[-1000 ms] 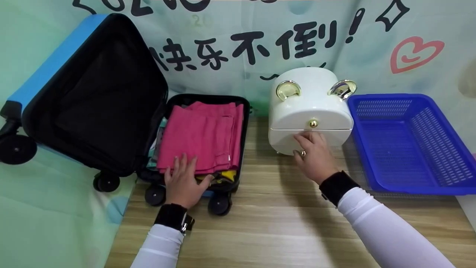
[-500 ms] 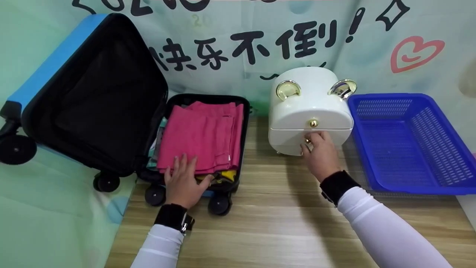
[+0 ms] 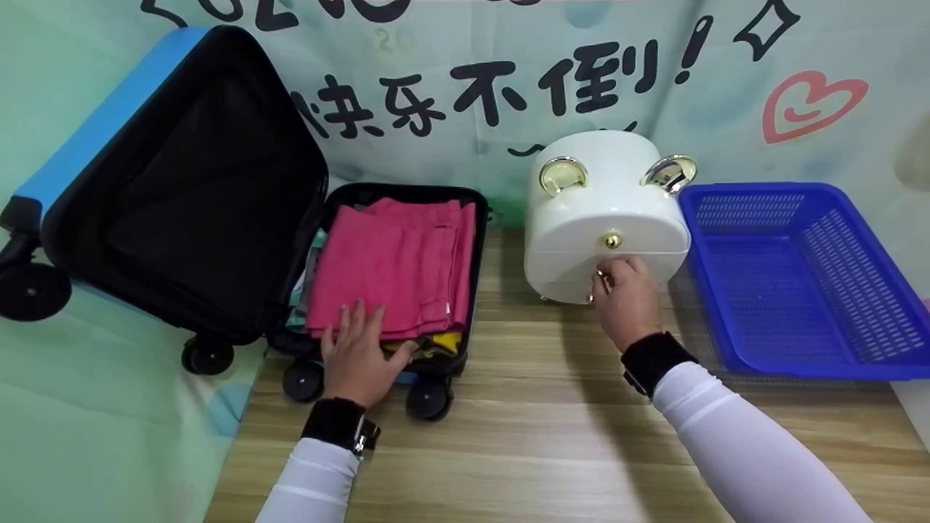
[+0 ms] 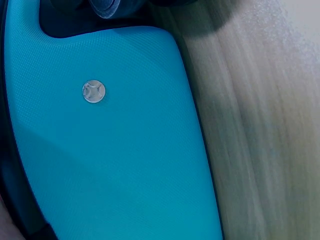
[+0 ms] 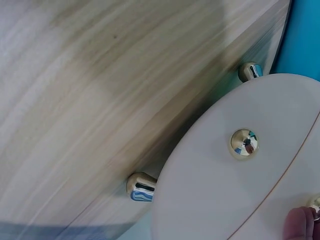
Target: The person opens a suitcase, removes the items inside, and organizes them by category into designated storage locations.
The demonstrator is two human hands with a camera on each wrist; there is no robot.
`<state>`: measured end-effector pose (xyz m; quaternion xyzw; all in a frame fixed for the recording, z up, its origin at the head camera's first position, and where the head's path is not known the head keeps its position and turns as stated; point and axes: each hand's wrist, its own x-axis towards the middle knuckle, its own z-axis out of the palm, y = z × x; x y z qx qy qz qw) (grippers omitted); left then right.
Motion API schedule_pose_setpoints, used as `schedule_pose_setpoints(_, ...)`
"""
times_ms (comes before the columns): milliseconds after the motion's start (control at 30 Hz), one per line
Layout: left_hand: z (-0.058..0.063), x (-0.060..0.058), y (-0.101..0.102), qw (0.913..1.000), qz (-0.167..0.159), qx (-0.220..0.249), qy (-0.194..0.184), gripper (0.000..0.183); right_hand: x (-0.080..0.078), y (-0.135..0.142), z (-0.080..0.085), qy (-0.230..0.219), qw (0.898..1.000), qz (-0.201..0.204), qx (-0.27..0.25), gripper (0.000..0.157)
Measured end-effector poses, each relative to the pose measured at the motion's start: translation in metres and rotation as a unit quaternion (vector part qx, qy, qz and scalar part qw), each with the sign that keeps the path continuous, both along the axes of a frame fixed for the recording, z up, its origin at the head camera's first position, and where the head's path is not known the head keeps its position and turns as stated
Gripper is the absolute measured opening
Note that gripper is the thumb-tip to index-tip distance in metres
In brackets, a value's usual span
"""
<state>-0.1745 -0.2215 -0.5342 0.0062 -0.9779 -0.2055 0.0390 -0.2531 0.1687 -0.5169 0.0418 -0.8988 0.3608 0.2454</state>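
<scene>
Fingers spread, my left hand [image 3: 360, 359] rests on folded pink clothing [image 3: 392, 272] at the front of the open suitcase [image 3: 477, 290]. The left wrist view shows only the suitcase's blue shell [image 4: 120, 140] and tabletop. To the right stands a white box [image 3: 607, 211] with gold ear-shaped trims and gold knobs. My right hand [image 3: 631, 301] is at its front, pinching a gold knob [image 3: 601, 275] below the upper knob [image 3: 612, 240]. In the right wrist view, fingertips [image 5: 298, 222] grip that knob, while another gold knob [image 5: 244, 143] is free across a seam.
A blue plastic basket [image 3: 835, 368] stands right of the box. The suitcase lid [image 3: 189, 181] leans open at the left, its black wheels [image 3: 429, 397] facing forward. Wood-patterned tabletop [image 3: 508, 436] lies in front, and a printed cloth [image 3: 450, 145] hangs behind.
My right hand has shifted slightly right from the lower front of the box, and its fingers have closed on the knob. The left hand has stayed still on the pink clothing.
</scene>
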Motion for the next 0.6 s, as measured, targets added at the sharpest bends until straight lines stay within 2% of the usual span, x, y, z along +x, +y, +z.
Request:
schedule_pose_setpoints(233,0.0004,-0.0001,0.0009,1.0,0.0,0.001,-0.004,0.086,0.0004,0.0017,0.0001,-0.005,1.0,0.003,-0.005,0.01)
schedule_pose_setpoints(500,0.0012,0.0002,0.0009,1.0,0.002,-0.002,-0.001,0.086,-0.001,0.0011,0.0058,-0.068,0.998,0.008,-0.009,0.017)
schedule_pose_setpoints(600,0.0012,0.0,0.0007,1.0,0.001,-0.001,-0.005,0.086,-0.0014,0.0011,0.0062,-0.078,0.997,0.014,-0.008,0.019)
